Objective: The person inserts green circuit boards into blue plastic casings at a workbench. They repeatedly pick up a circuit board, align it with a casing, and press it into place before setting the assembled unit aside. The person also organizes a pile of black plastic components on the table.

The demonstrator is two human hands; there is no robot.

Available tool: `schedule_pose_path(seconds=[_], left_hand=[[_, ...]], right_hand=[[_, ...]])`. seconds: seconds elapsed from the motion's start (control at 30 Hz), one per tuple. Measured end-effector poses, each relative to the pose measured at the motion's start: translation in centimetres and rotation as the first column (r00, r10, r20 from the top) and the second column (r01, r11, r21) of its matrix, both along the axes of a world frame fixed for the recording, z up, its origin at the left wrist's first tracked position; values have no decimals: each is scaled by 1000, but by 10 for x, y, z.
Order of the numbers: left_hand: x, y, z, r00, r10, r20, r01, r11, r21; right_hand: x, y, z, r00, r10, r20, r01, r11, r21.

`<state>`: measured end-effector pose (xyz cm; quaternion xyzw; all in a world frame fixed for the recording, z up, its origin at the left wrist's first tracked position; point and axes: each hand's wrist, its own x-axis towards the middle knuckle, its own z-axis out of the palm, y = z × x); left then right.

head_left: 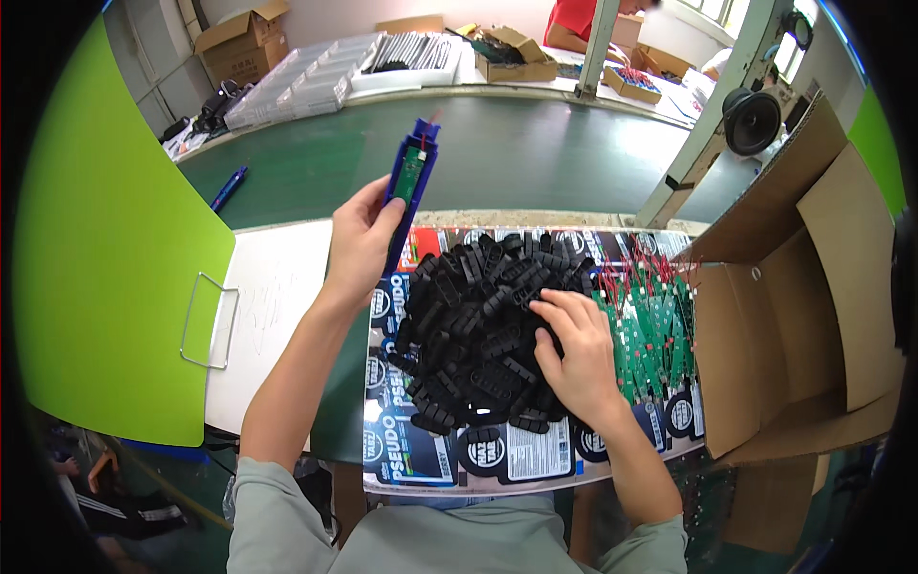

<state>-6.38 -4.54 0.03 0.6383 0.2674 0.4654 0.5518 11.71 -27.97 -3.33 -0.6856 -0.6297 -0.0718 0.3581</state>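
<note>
- Head view: the left hand [359, 244] grasps a blue casing [409, 187] with a green circuit board in it, raised above the table.
- The right hand [574, 349] rests, fingers curled, on the pile of black plastic parts [478, 325], just beside green circuit boards [650, 325].

So the person's wearing a pale grey-green top, kind of a muted sage colour, soft plain fabric with no print or logo showing. Sleeves are short, ending above the elbow with loose, slightly rumpled hems. Both forearms are bare. The left hand [359, 244] and right hand [572, 349] are bare too, no gloves, no watch, no rings visible.
</note>
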Motion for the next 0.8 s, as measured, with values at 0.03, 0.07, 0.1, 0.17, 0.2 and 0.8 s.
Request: schedule_pose_path(seconds=[0.03,0.07,0.1,0.17,0.2,0.8], left_hand=[[8,17,-10,999,28,-41,-28,1000,10],[16,35,-20,995,58,-81,-56,998,22],[25,48,-25,988,95,-119,-90,995,49],[35,93,-54,972,157,-175,-143,986,90],[43,101,-53,952,194,-238,-169,978,122],[116,207,-104,632,399,-664,-183,910,373]], right_hand=[[0,-1,-3,1000,-1,-13,1,1000,1],[1,-1,-5,1000,1,-23,-1,1000,11],[2,-2,-7,1000,4,-22,-4,1000,21],[0,-1,-7,999,23,-35,-22,999,35],[2,-2,-7,999,22,-44,-20,999,37],[7,-4,-6,996,-3,-87,0,999,-33]])
